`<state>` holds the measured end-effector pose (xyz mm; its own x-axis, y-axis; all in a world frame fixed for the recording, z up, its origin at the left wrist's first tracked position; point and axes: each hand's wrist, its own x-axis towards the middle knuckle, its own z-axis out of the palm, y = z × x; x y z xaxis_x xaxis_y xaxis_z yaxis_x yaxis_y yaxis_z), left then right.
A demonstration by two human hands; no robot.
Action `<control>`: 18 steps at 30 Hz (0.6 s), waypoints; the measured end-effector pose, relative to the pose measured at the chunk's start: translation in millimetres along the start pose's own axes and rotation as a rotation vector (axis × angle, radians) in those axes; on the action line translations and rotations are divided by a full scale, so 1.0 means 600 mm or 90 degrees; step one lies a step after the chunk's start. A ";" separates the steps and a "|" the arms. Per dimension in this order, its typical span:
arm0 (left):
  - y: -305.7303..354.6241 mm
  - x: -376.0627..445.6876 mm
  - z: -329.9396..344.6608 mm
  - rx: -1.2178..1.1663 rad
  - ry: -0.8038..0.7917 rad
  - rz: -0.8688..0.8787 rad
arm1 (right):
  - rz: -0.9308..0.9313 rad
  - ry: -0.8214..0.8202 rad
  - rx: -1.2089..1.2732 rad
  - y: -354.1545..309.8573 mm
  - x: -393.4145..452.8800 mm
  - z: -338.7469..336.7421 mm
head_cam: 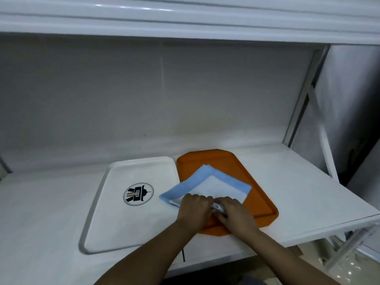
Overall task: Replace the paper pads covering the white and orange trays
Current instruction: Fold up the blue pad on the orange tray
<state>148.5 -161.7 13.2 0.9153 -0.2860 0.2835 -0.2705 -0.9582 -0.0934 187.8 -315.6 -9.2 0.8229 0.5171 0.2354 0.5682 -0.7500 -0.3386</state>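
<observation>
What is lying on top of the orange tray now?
A folded blue-edged paper pad lies on the orange tray, its left corner over the white tray. Both hands, left and right, grip its near edge, hiding that part.

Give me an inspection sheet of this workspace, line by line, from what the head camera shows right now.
Surface: white counter, under an overhanging white shelf.
Job's things: white tray with a round logo, bare of any pad; orange tray beside it on the right; folded blue and white paper pad lying mostly on the orange tray, one corner over the white tray.
Clutter: nothing seen.
Hands: left hand and right hand both grip the pad's near edge.
Cables: nothing seen.
Surroundings: grey back wall; metal frame at right.
</observation>
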 end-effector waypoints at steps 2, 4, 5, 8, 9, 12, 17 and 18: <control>0.003 -0.007 -0.001 -0.022 0.004 -0.003 | 0.024 0.025 -0.027 0.001 0.003 0.009; -0.009 -0.017 0.006 -0.048 0.025 -0.012 | 0.044 0.007 -0.009 0.006 0.005 0.016; -0.020 -0.024 0.011 -0.060 0.027 -0.022 | 0.051 0.002 0.024 0.009 0.004 0.016; -0.066 -0.040 0.028 -0.067 0.010 -0.044 | 0.047 -0.015 0.194 0.013 0.002 0.002; -0.079 -0.044 0.029 -0.061 -0.005 -0.065 | 0.047 -0.029 0.253 0.015 0.000 -0.005; -0.113 -0.051 0.043 -0.075 -0.048 -0.152 | 0.025 -0.035 0.375 0.032 -0.001 -0.018; -0.127 -0.046 0.053 -0.106 -0.085 -0.194 | -0.079 0.076 0.344 0.073 0.020 -0.017; -0.125 -0.045 0.057 -0.106 -0.091 -0.211 | -0.109 0.082 0.310 0.079 0.025 -0.021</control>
<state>154.4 -81.9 -19.8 0.9903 0.0317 0.1353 0.0124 -0.9900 0.1407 227.2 -348.6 -10.6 0.7288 0.5374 0.4242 0.6545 -0.3649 -0.6621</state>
